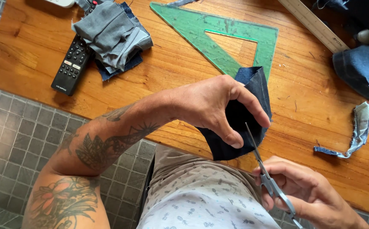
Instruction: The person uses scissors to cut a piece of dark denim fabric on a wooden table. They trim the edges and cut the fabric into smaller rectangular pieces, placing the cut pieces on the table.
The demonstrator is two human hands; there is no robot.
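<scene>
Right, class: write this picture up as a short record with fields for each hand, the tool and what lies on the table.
left hand: left hand pinches a folded dark blue denim piece
right hand: right hand holds scissors, blades at the denim's edge
surface: wooden table
nearby: green set square, black remote, stack of grey and blue fabric, wooden ruler, denim scrap

We see a dark navy denim piece above the warm orange-brown wood grain of the worktop, with a translucent green set square and a black remote beside grey and blue fabric scraps. The scissors are steel grey with pale blue-grey handles. Our shorts are light grey with a small pineapple print, and the floor tiles are grey squares.
</scene>
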